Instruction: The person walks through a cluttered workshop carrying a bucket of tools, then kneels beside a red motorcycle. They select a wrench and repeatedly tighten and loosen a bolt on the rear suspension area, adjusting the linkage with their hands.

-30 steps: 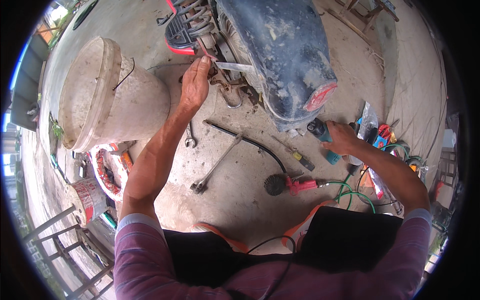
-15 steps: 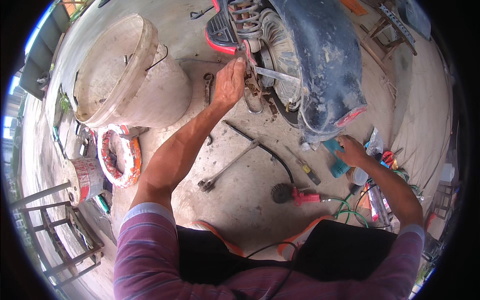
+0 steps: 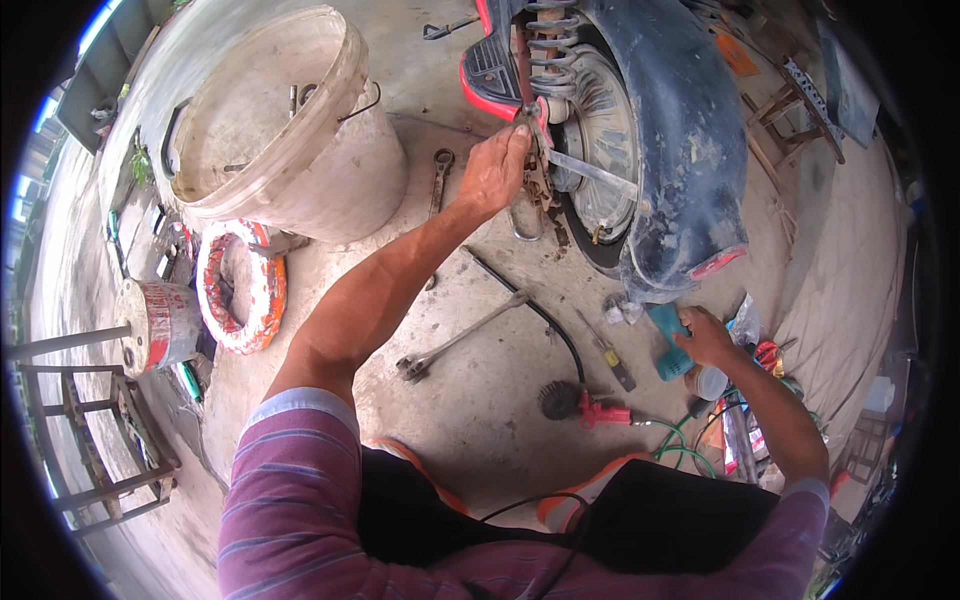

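Note:
My left hand (image 3: 493, 170) grips a metal bracket (image 3: 539, 130) below the red-and-black footrest (image 3: 488, 65) and coil spring (image 3: 550, 50) of a vehicle, beside a long flat metal strip (image 3: 595, 173) crossing the wheel (image 3: 605, 120). The dusty dark mudguard (image 3: 685, 170) covers the wheel's right side. Low at right, my right hand (image 3: 700, 335) has its fingers round a teal power tool (image 3: 662, 340), beside a clear jar (image 3: 705, 385). A yellow-handled screwdriver (image 3: 610, 355), long wrench (image 3: 460, 335) and black rod (image 3: 550, 325) lie on the concrete floor.
A large white bucket (image 3: 350, 190) stands at left, near an orange-and-white ring (image 3: 265, 310), a small drum (image 3: 170, 330) and a metal frame (image 3: 70, 410). A pink air tool (image 3: 605, 410) with green hose lies near my feet. A wooden frame (image 3: 780, 120) is at upper right.
The view has shifted, putting the vehicle and bucket further right in it. My left hand stays on the bracket; my right hand has lowered slightly with the teal tool, whose dark front no longer shows.

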Action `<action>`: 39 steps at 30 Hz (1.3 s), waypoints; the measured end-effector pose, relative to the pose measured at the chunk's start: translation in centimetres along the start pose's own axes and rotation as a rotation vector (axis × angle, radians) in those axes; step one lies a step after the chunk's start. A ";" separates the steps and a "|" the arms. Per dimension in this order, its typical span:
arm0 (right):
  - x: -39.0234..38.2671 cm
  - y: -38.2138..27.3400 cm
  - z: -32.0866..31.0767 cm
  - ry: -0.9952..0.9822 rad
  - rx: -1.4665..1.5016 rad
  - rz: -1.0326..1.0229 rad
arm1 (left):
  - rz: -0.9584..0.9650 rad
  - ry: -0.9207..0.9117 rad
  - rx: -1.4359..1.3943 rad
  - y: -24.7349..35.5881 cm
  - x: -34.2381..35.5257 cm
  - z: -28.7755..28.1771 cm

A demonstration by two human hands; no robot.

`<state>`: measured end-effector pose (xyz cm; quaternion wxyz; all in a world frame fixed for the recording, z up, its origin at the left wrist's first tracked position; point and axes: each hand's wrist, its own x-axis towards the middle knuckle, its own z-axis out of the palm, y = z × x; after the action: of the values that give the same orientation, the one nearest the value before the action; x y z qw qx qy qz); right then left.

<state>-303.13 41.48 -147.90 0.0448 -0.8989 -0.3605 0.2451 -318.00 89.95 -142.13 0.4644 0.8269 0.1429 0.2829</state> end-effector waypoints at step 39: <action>0.5 -0.5 -0.8 -0.061 -0.012 0.019 | -0.010 -0.054 -0.072 0.4 -0.4 -0.1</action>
<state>-302.77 42.24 -147.24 0.0262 -0.8946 -0.3546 0.2707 -318.37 89.63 -141.91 0.4991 0.8162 0.1242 0.2632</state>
